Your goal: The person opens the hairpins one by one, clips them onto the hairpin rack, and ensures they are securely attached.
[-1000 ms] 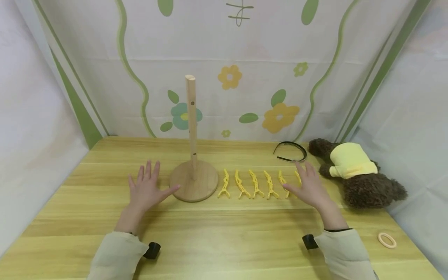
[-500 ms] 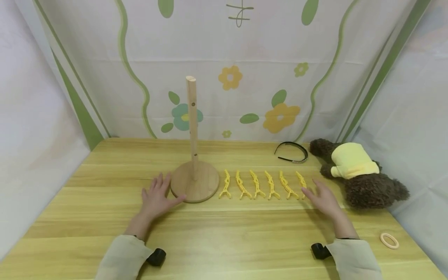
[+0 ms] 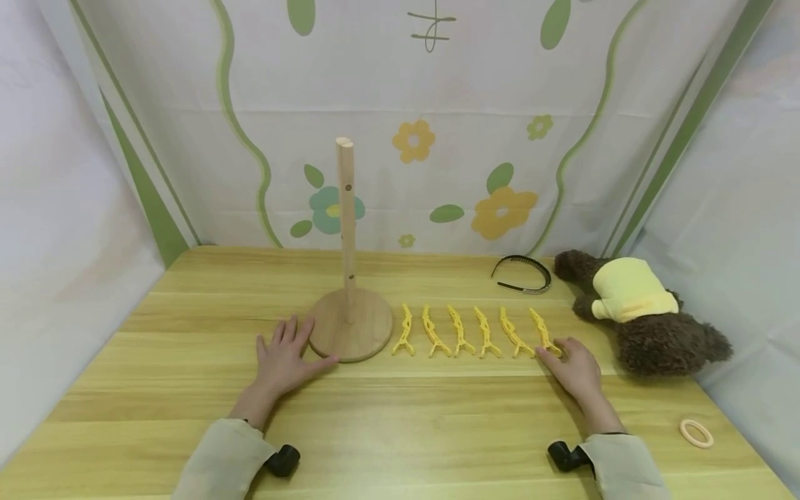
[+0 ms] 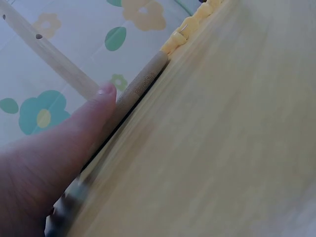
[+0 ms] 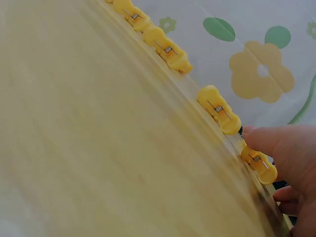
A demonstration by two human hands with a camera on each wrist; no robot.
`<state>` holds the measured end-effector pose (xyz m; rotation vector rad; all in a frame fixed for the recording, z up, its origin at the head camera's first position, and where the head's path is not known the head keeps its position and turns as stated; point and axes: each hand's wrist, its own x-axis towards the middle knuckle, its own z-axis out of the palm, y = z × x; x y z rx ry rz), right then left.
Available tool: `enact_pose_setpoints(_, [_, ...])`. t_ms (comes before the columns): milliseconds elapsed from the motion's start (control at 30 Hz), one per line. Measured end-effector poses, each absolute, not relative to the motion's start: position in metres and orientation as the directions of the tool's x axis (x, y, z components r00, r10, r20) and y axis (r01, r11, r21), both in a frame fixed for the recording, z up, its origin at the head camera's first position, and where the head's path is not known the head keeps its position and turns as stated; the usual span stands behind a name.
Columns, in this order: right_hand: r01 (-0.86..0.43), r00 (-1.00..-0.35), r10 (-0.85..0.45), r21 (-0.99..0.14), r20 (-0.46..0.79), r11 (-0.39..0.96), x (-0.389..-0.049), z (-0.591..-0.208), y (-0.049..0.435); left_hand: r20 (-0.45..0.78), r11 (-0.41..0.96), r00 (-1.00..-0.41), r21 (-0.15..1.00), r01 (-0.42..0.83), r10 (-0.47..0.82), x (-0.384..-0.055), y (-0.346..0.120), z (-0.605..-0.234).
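Observation:
My left hand (image 3: pixel 282 360) lies with spread fingers at the left edge of a round wooden base (image 3: pixel 369 337), which bears an upright wooden post (image 3: pixel 347 222). Its thumb touches the base's rim in the left wrist view. Several yellow hair clips (image 3: pixel 457 330) lie in a row to the right of the base. At the right end of the row, my right hand (image 3: pixel 578 371) has thumb and fingers curled about the forked end of the last hair clip (image 3: pixel 541 326). The right wrist view shows the metal spring of this end clip (image 5: pixel 259 163) beside the thumb.
A black headband (image 3: pixel 531 286) lies behind the right end of the row. A dark brown plush toy in a yellow top (image 3: pixel 634 288) lies at the right. Nearer the table's right edge is a pale ring (image 3: pixel 696 433). A patterned cloth (image 3: pixel 487 83) hangs behind.
My left hand has moved right and down to the base's rim. The right hand has come down beside the last clip, its fingers curling in about the forked end.

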<state>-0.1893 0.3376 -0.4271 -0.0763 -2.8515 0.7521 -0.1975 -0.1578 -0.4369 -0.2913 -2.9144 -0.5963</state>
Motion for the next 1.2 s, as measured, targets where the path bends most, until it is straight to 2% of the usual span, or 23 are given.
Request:
enact_pose_setpoints(267, [0.047,-0.983,0.134,-0.53,0.126,0.847,-0.1845,-0.4261,0.3357,0.198,0.908,-0.968,0.358,0.219,0.155,-0.1987,-0.1584,-0.4413])
enact_pose_setpoints(800, [0.077,-0.959,0.229,-0.623,0.169,0.779,-0.1831,-0.4284,0.3374,0.208,0.908,-0.967,0.357,0.218,0.151,-0.1986,-0.1565,-0.4401])
enact_pose_setpoints(1200, [0.107,-0.95,0.256,-0.585,0.179,0.804,-0.1848,-0.4232,0.3389,0.207,0.909,-0.968,0.359,0.212,0.144,-0.2003,-0.1563,-0.4413])
